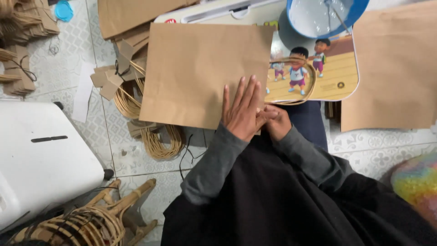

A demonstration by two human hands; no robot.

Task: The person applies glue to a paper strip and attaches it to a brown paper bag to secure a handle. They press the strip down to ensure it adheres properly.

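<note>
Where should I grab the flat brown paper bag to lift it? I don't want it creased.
Take the brown paper bag by its free left edge, coming from the left. It lies flat, and the left hand presses its near right corner, beside the right hand.

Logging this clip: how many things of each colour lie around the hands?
Brown: 2, the paper bag under the left hand and the paper sheet
Blue: 2, the bowl and the small lid
White: 1, the container
Total: 5
</note>
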